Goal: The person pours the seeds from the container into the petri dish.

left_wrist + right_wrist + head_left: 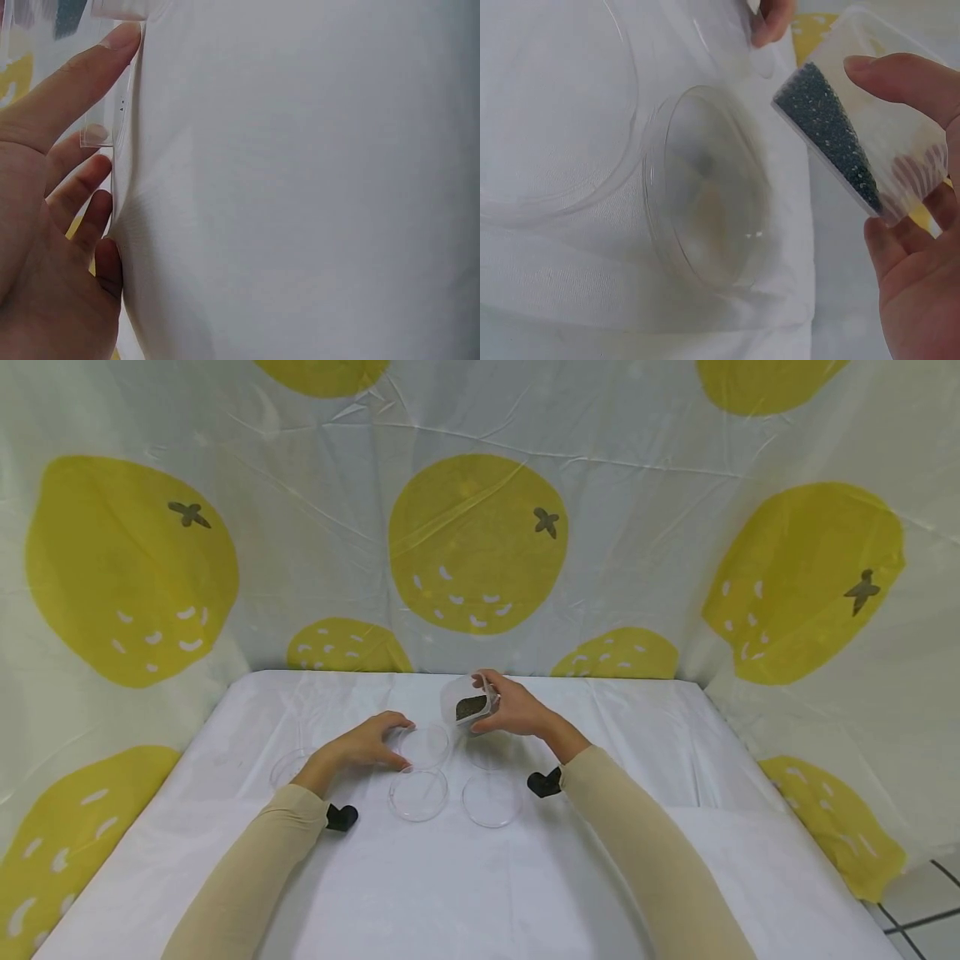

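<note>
Fingers (82, 184) of the left hand (365, 743) are spread in a loose arc, thumb and forefinger at the left side of a clear dish (426, 746) toward the far edge of the table (510, 893). Whether they press on its rim or merely rest there, I can't tell from where I stand. Across from it, the right hand (521, 708) has its thumb and fingers curled round a clear plastic container (450, 697), held up near the table's far edge and leaning, so that the dark grains (829, 135) lie in a slope against one wall. Below that hand sits another dish (705, 195), apart from the container; two more, the left near dish (417, 795) and the right near dish (492, 802), lie nearer the front edge, and an outlying dish (288, 766) sits toward the left edge.

For good handling, I'd judge the tilt matters most: fine grains like these probably run all at once, so the wrist should turn slowly, with the lip low and well inside a rim. Thin plastic may flex, so a light, even grip seems wiser than a squeeze. Over on the left, a gentle touch on the outer wall should keep that dish from skidding on the cloth.
</note>
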`<move>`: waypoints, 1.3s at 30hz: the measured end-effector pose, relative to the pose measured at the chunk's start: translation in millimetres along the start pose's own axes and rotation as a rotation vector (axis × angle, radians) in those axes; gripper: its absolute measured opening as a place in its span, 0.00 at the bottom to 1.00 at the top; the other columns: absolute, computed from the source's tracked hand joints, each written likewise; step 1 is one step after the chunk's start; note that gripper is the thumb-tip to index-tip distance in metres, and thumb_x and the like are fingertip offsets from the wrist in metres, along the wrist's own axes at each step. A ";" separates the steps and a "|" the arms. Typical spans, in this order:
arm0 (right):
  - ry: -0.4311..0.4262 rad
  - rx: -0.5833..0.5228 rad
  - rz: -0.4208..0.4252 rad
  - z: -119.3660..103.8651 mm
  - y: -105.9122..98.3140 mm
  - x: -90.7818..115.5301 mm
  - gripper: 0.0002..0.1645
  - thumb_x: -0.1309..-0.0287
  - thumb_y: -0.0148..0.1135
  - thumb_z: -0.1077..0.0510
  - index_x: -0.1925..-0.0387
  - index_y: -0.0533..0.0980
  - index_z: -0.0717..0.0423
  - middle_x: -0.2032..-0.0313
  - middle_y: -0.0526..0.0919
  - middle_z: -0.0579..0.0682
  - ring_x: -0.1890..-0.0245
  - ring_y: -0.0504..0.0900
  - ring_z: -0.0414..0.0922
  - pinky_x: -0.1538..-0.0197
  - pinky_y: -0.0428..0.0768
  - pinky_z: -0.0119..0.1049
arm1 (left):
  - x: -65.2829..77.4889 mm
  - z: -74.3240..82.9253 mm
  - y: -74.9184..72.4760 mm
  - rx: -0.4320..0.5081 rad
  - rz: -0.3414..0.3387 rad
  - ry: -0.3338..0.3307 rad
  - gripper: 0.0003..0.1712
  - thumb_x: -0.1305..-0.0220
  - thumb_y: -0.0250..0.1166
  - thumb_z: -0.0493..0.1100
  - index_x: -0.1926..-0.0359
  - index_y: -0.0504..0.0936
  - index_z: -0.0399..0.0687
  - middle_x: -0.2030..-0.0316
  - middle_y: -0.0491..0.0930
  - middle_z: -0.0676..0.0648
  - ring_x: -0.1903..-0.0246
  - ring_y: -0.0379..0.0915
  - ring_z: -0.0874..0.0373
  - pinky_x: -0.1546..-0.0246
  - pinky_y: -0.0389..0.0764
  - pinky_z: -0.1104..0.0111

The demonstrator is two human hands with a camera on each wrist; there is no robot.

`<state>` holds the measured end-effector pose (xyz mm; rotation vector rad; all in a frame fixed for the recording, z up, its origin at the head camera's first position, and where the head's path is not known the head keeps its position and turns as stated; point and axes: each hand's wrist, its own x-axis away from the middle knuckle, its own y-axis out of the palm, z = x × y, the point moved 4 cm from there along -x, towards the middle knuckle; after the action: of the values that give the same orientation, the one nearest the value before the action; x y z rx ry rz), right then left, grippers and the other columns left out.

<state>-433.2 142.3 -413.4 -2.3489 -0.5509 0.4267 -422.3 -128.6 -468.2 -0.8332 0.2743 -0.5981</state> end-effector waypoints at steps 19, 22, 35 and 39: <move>-0.016 0.215 -0.030 -11.4 12.6 -15.8 0.58 0.67 0.79 0.49 0.33 0.58 0.49 0.40 0.66 0.43 0.41 0.64 0.39 0.40 0.63 0.38 | -3.1 0.0 0.0 -0.010 -0.009 0.001 0.45 0.62 0.78 0.55 0.41 0.71 0.47 0.38 0.63 0.44 0.37 0.52 0.47 0.38 0.53 0.53; -0.011 0.261 -0.052 -12.8 16.5 -18.7 0.57 0.66 0.78 0.48 0.33 0.58 0.47 0.38 0.64 0.43 0.40 0.63 0.39 0.40 0.62 0.36 | -2.8 -1.4 -0.2 -0.020 -0.008 0.002 0.45 0.62 0.78 0.55 0.41 0.71 0.47 0.39 0.63 0.44 0.37 0.53 0.48 0.38 0.54 0.54; -0.032 0.446 -0.111 -31.0 27.3 -24.6 0.55 0.63 0.75 0.50 0.33 0.57 0.51 0.38 0.64 0.49 0.39 0.63 0.46 0.40 0.64 0.40 | -3.6 -3.4 0.8 0.011 -0.002 0.015 0.45 0.62 0.78 0.55 0.42 0.71 0.46 0.40 0.64 0.44 0.38 0.55 0.47 0.39 0.55 0.53; -0.040 0.481 -0.109 -32.9 29.4 -25.6 0.55 0.63 0.75 0.50 0.33 0.57 0.50 0.39 0.64 0.49 0.41 0.65 0.45 0.42 0.66 0.39 | -3.8 -3.9 1.0 0.010 0.000 0.012 0.45 0.62 0.78 0.55 0.42 0.71 0.46 0.40 0.64 0.44 0.38 0.54 0.48 0.39 0.55 0.54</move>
<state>-432.8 91.9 -406.0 -1.8462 -0.5244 0.4944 -426.8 -128.2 -471.5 -0.8207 0.2819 -0.6042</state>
